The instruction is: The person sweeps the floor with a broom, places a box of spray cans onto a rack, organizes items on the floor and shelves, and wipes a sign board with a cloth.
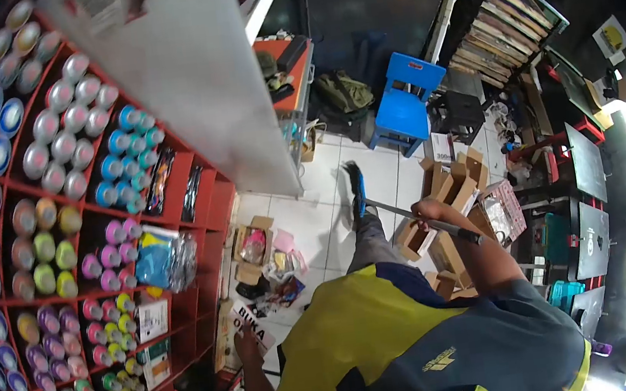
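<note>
My right hand (430,211) is closed round the grey handle of a broom (386,207). The handle runs past my forearm. Its blue and black bristled head (356,184) is beyond my shoe, over the white tiled floor (301,216). Low on the left, my left hand (248,342) is at a white sign (253,321) with the letters BUKA on it. Its fingers are dark and small in the picture, so whether they grip the sign is unclear. Near that hand lies a pile of plastic bags and small items (282,273).
Red shelves (208,200) full of spray cans line the left side. An open carton (253,242) stands on the floor by them. Ahead is a blue chair (402,106). Several open cardboard boxes (449,186) lie to the right, beside a pink patterned box (504,207).
</note>
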`<state>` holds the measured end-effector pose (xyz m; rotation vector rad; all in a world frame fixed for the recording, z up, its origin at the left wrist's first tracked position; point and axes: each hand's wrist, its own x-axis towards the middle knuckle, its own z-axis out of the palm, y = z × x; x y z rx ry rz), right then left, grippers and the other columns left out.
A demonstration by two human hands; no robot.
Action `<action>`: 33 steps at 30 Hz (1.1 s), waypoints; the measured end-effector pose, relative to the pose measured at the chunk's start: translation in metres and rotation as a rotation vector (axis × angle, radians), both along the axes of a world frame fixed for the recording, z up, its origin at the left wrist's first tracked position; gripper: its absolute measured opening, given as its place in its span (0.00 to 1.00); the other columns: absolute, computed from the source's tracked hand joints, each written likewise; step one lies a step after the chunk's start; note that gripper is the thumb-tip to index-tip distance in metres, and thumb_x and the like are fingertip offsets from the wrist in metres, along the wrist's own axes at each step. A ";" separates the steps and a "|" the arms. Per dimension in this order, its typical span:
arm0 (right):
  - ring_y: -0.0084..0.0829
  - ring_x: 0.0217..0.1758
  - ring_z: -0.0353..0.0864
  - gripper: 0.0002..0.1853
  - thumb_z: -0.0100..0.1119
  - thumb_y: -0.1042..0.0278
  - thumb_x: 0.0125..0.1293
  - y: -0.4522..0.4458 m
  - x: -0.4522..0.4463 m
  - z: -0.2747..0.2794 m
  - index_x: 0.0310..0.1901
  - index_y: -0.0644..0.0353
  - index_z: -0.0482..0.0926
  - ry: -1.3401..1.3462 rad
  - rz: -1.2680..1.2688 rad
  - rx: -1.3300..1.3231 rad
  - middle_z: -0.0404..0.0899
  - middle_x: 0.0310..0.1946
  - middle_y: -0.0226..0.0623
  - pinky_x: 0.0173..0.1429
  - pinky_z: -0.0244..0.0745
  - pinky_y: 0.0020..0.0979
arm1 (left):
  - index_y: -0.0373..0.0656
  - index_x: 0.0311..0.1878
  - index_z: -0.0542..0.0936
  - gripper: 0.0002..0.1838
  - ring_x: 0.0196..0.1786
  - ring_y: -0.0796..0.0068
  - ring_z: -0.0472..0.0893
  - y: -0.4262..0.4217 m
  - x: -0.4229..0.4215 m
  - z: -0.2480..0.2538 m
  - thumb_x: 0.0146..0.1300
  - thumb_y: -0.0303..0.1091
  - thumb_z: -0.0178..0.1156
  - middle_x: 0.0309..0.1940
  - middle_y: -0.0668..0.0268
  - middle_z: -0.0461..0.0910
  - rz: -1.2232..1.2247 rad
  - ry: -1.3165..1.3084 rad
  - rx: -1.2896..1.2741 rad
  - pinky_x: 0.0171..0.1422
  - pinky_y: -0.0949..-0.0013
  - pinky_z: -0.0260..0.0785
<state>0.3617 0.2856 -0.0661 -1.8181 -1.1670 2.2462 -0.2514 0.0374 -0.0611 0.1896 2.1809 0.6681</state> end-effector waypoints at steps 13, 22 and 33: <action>0.27 0.13 0.73 0.12 0.38 0.73 0.64 0.301 0.071 -0.027 0.35 0.76 0.68 0.309 -0.715 -0.561 0.78 0.26 0.55 0.18 0.75 0.21 | 0.35 0.52 0.76 0.27 0.36 0.67 0.79 0.011 0.115 0.016 0.64 0.52 0.58 0.39 0.58 0.80 0.073 0.023 -0.131 0.36 0.64 0.71; 0.24 0.12 0.71 0.12 0.38 0.72 0.63 0.391 0.091 -0.087 0.34 0.76 0.67 0.384 -0.351 -0.454 0.77 0.27 0.55 0.13 0.69 0.21 | 0.35 0.45 0.77 0.23 0.31 0.71 0.78 0.088 0.161 -0.004 0.65 0.51 0.58 0.33 0.61 0.80 0.152 -0.098 -0.014 0.31 0.67 0.68; 0.25 0.12 0.69 0.09 0.42 0.72 0.62 0.442 0.105 -0.065 0.31 0.72 0.67 0.133 -0.560 -0.286 0.75 0.24 0.51 0.13 0.67 0.22 | 0.37 0.53 0.72 0.27 0.31 0.70 0.79 0.151 0.151 -0.045 0.64 0.51 0.59 0.35 0.60 0.80 0.266 -0.079 0.130 0.30 0.66 0.72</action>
